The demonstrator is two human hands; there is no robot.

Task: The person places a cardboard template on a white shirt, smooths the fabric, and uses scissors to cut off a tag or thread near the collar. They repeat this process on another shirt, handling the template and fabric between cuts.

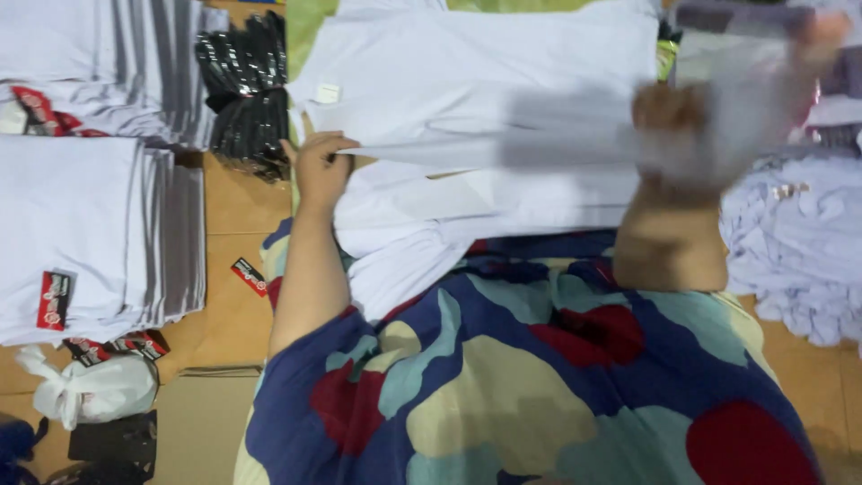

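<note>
A white shirt (476, 81) lies spread flat in front of me, with a small white tag near its collar. My left hand (321, 166) grips the folded edge of the shirt at its left side. My right hand (673, 126) is blurred with motion at the shirt's right side and holds a thin clear plastic bag (754, 81) that is lifted above the cloth. Part of the shirt hangs down over my lap, which is covered in blue cloth with red, cream and teal patches (539, 377).
Two stacks of folded white shirts (81, 224) with red-and-black labels stand at the left. A bundle of black glossy packets (244, 90) lies beside them. A heap of loose white garments (799, 242) is at the right. A knotted white bag (90, 391) lies lower left.
</note>
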